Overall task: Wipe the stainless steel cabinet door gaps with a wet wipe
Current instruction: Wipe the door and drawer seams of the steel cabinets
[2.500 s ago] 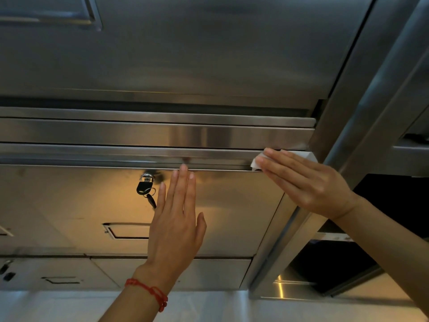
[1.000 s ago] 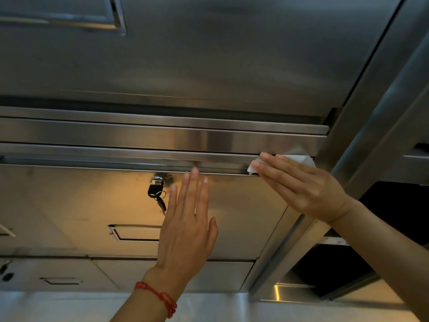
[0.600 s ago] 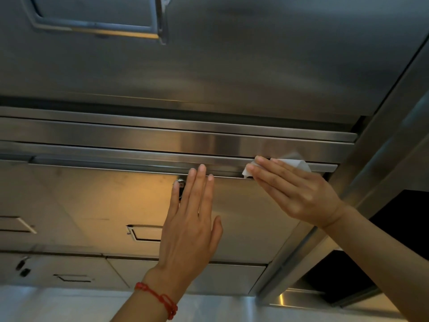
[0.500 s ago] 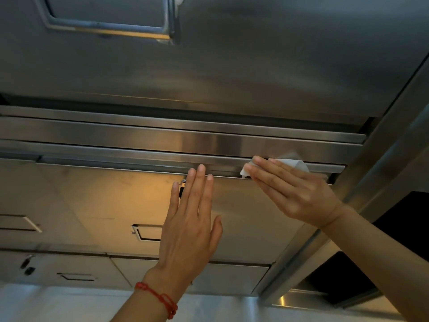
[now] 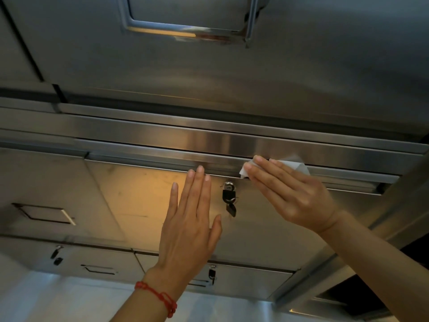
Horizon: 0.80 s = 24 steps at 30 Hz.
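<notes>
Wipe pressed into the door gap

The wet wipe (image 5: pixel 299 165) sits in the gap (image 5: pixel 162 161) above the cabinet door (image 5: pixel 148 201), pinned under my right hand (image 5: pixel 290 196), fingers flat rather than a closed grip. My left hand (image 5: pixel 190 224) lies open on the door, beside the padlock (image 5: pixel 228 194)

A small black padlock (image 5: pixel 228 194) hangs near the top edge of a door, a dark key (image 5: pixel 231 209) dangling just below it. A second padlock (image 5: pixel 212 273) hangs on a lower door. Two dark tags (image 5: pixel 55 256) show at lower left. A red string bracelet (image 5: pixel 160 297) circles one wrist. Pale floor (image 5: pixel 46 300) lies beneath.
</notes>
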Each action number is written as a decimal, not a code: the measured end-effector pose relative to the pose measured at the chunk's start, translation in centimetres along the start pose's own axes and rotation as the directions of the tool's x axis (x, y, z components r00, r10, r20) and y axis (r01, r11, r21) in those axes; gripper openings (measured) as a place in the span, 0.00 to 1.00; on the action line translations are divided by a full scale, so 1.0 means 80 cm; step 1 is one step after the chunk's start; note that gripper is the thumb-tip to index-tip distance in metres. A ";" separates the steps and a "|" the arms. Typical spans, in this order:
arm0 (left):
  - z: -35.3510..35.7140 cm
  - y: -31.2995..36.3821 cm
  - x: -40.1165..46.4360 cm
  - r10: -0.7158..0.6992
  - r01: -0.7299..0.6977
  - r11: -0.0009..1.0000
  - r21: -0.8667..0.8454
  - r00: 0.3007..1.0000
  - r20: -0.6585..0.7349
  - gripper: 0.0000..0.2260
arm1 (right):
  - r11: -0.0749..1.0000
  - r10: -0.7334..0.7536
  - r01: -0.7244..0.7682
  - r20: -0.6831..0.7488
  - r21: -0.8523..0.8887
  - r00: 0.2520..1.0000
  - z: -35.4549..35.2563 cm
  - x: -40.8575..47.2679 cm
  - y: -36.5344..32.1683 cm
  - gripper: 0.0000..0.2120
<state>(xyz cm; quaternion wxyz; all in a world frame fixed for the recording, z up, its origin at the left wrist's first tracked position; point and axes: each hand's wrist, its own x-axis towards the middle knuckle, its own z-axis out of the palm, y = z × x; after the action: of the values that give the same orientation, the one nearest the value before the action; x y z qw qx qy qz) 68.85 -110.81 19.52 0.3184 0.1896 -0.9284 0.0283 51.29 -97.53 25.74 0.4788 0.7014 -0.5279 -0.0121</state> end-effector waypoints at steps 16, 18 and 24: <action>-0.004 -0.073 -0.012 -0.014 0.014 1.000 0.017 0.999 0.038 0.28 | 1.000 0.005 -0.005 -0.070 0.001 0.998 0.032 0.072 -0.037 0.11; -0.004 -0.085 -0.015 -0.015 0.015 1.000 0.020 0.999 0.038 0.28 | 1.000 0.010 -0.009 -0.074 0.017 0.997 0.035 0.082 -0.042 0.11; -0.002 -0.113 -0.020 -0.028 0.027 0.999 0.025 0.999 0.043 0.28 | 0.999 0.008 -0.005 -0.055 0.049 0.998 0.034 0.100 -0.047 0.12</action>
<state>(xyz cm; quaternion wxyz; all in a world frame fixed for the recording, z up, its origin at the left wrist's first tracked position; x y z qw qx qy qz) 73.45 -118.62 18.10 0.2964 0.2070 -0.9318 0.0311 56.19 -105.36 25.58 0.4759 0.7112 -0.5169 0.0219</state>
